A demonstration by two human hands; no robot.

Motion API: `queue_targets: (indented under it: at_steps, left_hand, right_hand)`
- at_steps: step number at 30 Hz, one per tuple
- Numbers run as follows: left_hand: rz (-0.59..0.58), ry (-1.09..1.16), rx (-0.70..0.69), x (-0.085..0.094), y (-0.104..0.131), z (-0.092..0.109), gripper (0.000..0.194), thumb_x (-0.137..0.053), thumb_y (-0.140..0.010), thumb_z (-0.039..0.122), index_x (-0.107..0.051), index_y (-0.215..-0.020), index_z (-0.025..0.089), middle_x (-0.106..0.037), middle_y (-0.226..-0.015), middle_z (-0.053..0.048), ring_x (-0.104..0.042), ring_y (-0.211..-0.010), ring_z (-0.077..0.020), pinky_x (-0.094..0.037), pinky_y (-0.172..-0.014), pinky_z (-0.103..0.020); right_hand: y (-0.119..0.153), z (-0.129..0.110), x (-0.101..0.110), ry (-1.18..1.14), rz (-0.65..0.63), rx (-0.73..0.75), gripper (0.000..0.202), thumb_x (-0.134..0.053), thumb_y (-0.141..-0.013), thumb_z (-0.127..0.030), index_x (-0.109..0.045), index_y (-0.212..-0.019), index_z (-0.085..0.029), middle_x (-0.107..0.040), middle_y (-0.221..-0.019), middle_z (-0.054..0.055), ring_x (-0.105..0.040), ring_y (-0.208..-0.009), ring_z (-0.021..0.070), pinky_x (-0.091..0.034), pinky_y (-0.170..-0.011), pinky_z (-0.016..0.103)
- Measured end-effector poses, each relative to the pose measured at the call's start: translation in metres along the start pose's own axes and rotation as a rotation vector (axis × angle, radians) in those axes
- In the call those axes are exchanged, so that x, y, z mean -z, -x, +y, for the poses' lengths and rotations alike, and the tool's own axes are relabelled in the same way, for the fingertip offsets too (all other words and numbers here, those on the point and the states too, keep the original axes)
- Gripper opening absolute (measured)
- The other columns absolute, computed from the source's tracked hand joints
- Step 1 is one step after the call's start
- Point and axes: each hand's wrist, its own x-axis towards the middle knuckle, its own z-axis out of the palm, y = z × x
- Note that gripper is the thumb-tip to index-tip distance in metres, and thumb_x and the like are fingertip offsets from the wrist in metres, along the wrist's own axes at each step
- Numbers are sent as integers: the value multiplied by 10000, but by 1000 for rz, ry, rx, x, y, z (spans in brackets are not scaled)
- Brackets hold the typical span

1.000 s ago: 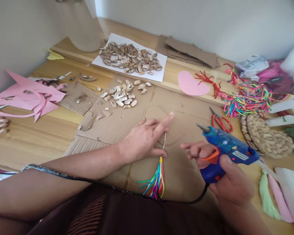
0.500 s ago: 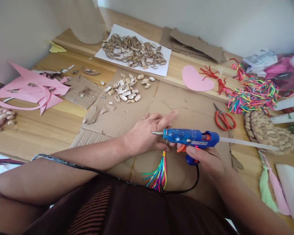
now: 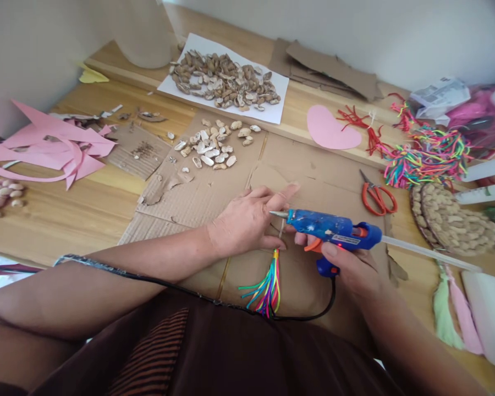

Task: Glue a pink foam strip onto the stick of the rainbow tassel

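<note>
My right hand [image 3: 350, 261] is wrapped round the blue glue gun [image 3: 322, 224], whose nozzle points left and whose clear glue stick juts out to the right. My left hand [image 3: 251, 220] rests low over the cardboard [image 3: 309, 176], index finger stretched out, thumb beside a thin cord. From that cord hangs a multicoloured tassel [image 3: 268, 289], lying on the cardboard below the thumb. The nozzle is close to the left fingers and partly covers them. Whether those fingers pinch the cord is hard to see.
Peanut shells lie on white paper [image 3: 278, 113] and in a pile [image 3: 210, 146]. Red-handled scissors [image 3: 377, 199], bright tassels [image 3: 429, 157] and a peanut-shell piece [image 3: 451, 220] are at right. Pink paper scraps [image 3: 45, 148] lie left; a black cable crosses my left forearm.
The glue gun in my right hand has shifted right and slightly up, uncovering more of the cord by my left thumb. My left hand has barely moved.
</note>
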Motion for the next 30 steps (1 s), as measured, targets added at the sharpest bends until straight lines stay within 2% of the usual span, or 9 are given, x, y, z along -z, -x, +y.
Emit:
queue_targets:
  at_steps: [3,6,12,16,19,24,27,30]
  left_hand:
    - [10,37,-13,0,0,-1,1066,-861,-747,422,-207,-1559,204,-690,-1252,-53,-539,-1230,-242,-476,-1024,-393]
    - [0,43,-13,0,0,-1,1060,-857,-751,424,-210,-1560,199,-693,-1249,-54,-538,-1227,-244,-474,-1025,-396]
    - [-8,21,-5,1,-1,0,1117,-877,-726,411,-174,-1571,214,-675,-1283,-57,-528,-1255,-254,-467,-1038,-405]
    - [6,51,-13,0,0,-1,1073,-859,-748,419,-196,-1565,207,-685,-1265,-58,-534,-1237,-249,-472,-1033,-395]
    - [15,60,-19,0,0,-1,1065,-853,-754,422,-196,-1565,211,-697,-1243,-56,-538,-1228,-247,-474,-1027,-386]
    - [-14,9,-6,1,-1,0,1112,-858,-742,437,-161,-1574,193,-681,-1261,-79,-523,-1248,-251,-461,-1032,-385]
    - [-19,-2,-4,1,0,0,1122,-852,-744,458,-146,-1575,194,-677,-1269,-87,-514,-1256,-263,-452,-1032,-400]
    - [-13,10,-16,0,0,0,1159,-865,-733,439,-105,-1579,216,-679,-1281,-67,-504,-1263,-268,-441,-1036,-410]
  right_hand:
    - [4,2,1,81,-40,-20,224,-648,-916,-457,-763,-1017,-293,-754,-1004,29,-702,-963,251,-566,-883,391]
    - [7,2,3,97,-24,-28,227,-638,-921,-460,-771,-981,-285,-750,-973,32,-703,-928,254,-577,-837,391]
    - [9,4,-1,-32,36,23,240,-613,-937,-459,-758,-1046,-301,-756,-1064,28,-690,-1063,284,-529,-986,464]
    - [10,6,-2,55,-1,-9,226,-615,-946,-425,-754,-1083,-311,-744,-1103,25,-677,-1065,266,-520,-985,444]
    - [12,7,0,52,-35,-16,234,-607,-945,-440,-753,-1030,-279,-732,-1044,42,-676,-1009,272,-531,-946,454]
    - [15,2,1,39,93,-7,253,-605,-942,-453,-744,-930,-242,-718,-919,47,-683,-885,244,-545,-843,395]
    - [15,-9,-1,45,234,-118,223,-676,-901,-451,-719,-875,-234,-689,-786,20,-662,-684,182,-542,-654,307]
    - [19,-23,0,83,311,-210,256,-696,-884,-480,-722,-971,-240,-666,-746,5,-635,-603,148,-516,-571,264]
